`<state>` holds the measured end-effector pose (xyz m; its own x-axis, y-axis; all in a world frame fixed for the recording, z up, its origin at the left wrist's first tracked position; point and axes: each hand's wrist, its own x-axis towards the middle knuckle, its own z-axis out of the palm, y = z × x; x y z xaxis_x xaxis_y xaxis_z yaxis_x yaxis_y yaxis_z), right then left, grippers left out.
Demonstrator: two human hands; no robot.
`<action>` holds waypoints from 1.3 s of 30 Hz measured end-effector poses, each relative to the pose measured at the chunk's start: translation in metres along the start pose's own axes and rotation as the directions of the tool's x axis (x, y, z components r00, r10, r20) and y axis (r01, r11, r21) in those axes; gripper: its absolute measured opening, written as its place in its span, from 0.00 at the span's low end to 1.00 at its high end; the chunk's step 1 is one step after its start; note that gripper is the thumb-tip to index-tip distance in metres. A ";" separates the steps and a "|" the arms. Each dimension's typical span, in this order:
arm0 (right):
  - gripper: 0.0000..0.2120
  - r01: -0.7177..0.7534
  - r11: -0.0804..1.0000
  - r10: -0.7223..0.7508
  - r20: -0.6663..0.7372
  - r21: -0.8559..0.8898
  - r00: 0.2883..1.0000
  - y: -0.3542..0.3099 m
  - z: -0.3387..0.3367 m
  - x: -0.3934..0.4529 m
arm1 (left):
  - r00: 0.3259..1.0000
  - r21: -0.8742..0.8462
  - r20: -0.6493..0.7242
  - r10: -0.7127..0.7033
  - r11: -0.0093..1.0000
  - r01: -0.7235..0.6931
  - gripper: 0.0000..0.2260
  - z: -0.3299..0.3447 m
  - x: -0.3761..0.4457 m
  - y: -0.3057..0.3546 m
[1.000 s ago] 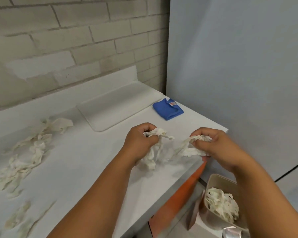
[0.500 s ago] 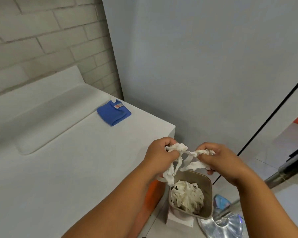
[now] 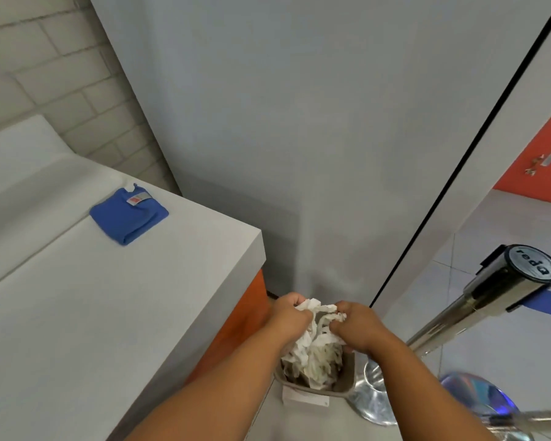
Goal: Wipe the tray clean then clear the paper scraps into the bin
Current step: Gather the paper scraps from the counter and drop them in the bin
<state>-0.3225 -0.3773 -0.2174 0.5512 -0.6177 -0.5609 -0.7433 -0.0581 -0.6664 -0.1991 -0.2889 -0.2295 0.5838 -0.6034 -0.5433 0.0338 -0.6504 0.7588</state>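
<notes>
Paper scraps (image 3: 312, 337), white and crumpled, hang bunched between both hands at the lower centre of the frame, right over the bin (image 3: 337, 385), which already holds more paper. The left hand (image 3: 288, 316) and right hand (image 3: 357, 327) each grip the wad with curled fingers. Just right of the bin stands a shiny metal post (image 3: 477, 300) on a round base. At the left lies the white table (image 3: 109, 297), a folded blue cloth (image 3: 128, 214) near its far edge. Half a second ago the hands were higher and farther apart, the scraps stretched between them above the bin.
</notes>
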 end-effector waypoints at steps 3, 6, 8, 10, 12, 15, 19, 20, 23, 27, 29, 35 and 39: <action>0.16 -0.029 0.997 0.030 0.012 -0.078 0.999 0.006 0.007 0.009 | 0.998 0.019 0.005 -0.070 0.997 0.070 0.03 0.013 0.019 -0.014; 0.19 -0.051 0.992 0.052 0.002 -0.113 0.999 0.008 0.011 0.015 | 0.995 -0.019 0.029 -0.094 0.995 0.094 0.06 0.019 0.028 -0.015; 0.19 -0.041 0.981 0.042 0.004 -0.189 0.999 0.008 0.012 0.017 | 0.994 -0.039 0.038 -0.104 0.994 0.105 0.08 0.021 0.032 -0.014; 0.19 -0.040 0.976 0.040 -0.007 -0.214 0.999 0.009 0.014 0.019 | 0.991 -0.034 0.070 -0.118 0.992 0.120 0.07 0.024 0.039 -0.017; 0.18 -0.064 0.984 0.066 0.006 -0.166 0.998 0.010 0.016 0.022 | 0.981 -0.005 0.122 -0.149 0.989 0.150 0.11 0.025 0.042 -0.019; 0.18 -0.056 0.983 0.063 0.034 -0.173 0.997 0.010 0.017 0.021 | 0.954 -0.009 0.207 -0.217 0.975 0.223 0.17 0.022 0.037 -0.015; 0.21 -0.019 0.978 0.023 0.018 -0.210 1.000 0.005 0.018 0.019 | 0.957 0.034 0.195 -0.217 0.976 0.215 0.17 0.015 0.035 -0.017; 0.21 -0.028 0.977 0.028 -0.001 -0.209 1.000 0.003 0.018 0.019 | 0.959 0.044 0.183 -0.215 0.977 0.211 0.16 0.012 0.030 -0.015; 0.19 0.004 0.991 -0.015 -0.083 -0.133 0.996 -0.010 0.017 0.015 | 0.985 0.038 0.131 -0.116 0.993 0.112 0.16 -0.001 0.011 0.000; 0.08 0.187 0.982 -0.181 -0.244 0.003 0.953 -0.046 0.010 -0.004 | 0.984 0.020 0.007 0.177 0.984 -0.177 0.13 -0.035 -0.037 0.028; 0.05 0.307 0.951 -0.290 -0.299 0.012 0.909 -0.071 0.009 -0.017 | 0.944 0.040 -0.086 0.318 0.948 -0.315 0.10 -0.062 -0.069 0.042; 0.04 0.555 0.831 -0.518 -0.322 0.030 0.792 -0.154 0.028 -0.062 | 0.845 0.070 -0.352 0.403 0.911 -0.406 0.07 -0.158 -0.140 0.033; 0.05 0.643 0.766 -0.629 -0.206 -0.002 0.749 -0.194 0.071 -0.087 | 0.798 -0.038 -0.538 0.271 0.938 -0.344 0.07 -0.221 -0.175 -0.005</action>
<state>-0.1996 -0.2572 -0.0744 0.8025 -0.5881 0.1005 -0.2160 -0.4434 -0.8699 -0.1223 -0.0781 -0.0589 0.9115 -0.4097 -0.0347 -0.1385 -0.3852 0.9124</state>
